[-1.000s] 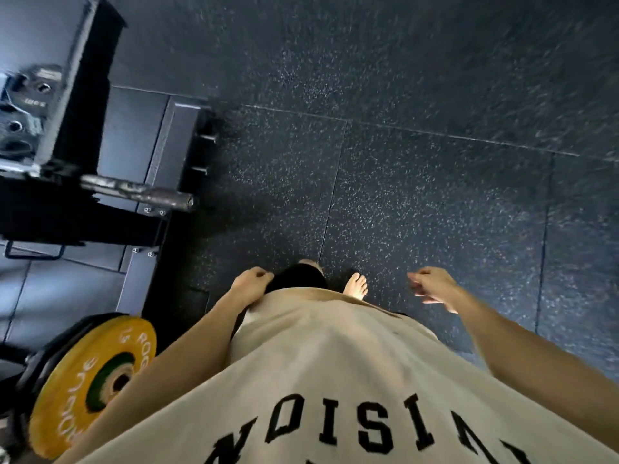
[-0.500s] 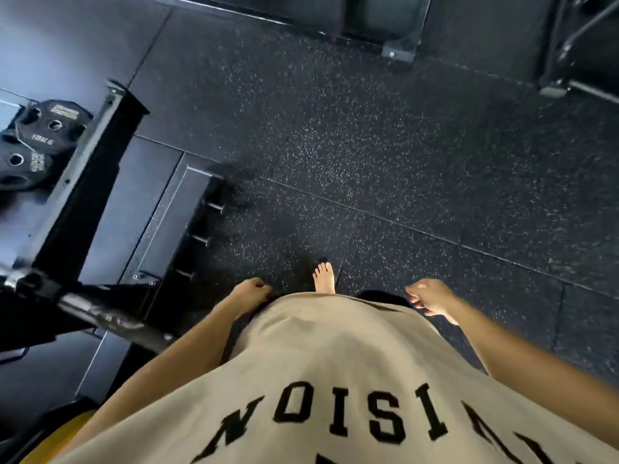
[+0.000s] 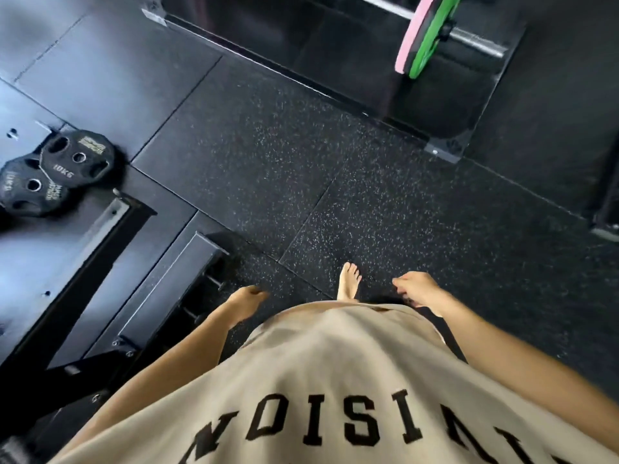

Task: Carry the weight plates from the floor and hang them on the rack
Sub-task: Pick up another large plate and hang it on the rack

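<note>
Two black 10 kg weight plates lie flat on the floor at the far left, one plate [image 3: 77,158] overlapping the other plate [image 3: 30,186]. My left hand [image 3: 246,301] hangs by my hip with loosely curled fingers and holds nothing. My right hand [image 3: 417,292] hangs at the other side, fingers relaxed, also holding nothing. Both hands are well away from the plates. A pink plate [image 3: 411,33] and a green plate [image 3: 432,35] sit on a barbell sleeve [image 3: 477,43] at the top right.
A black steel rack base [image 3: 100,259] with short pegs runs along the left side. A lifting platform edge [image 3: 301,78] crosses the top. Speckled rubber floor [image 3: 335,182] spreads ahead of my bare foot [image 3: 349,281]. Another frame foot [image 3: 604,229] sits at the right edge.
The view has swung forward and up across the floor. The yellow plate dropped out of view, and the black plates and the pink and green plates came into view. Both hands stayed hanging, holding nothing.
</note>
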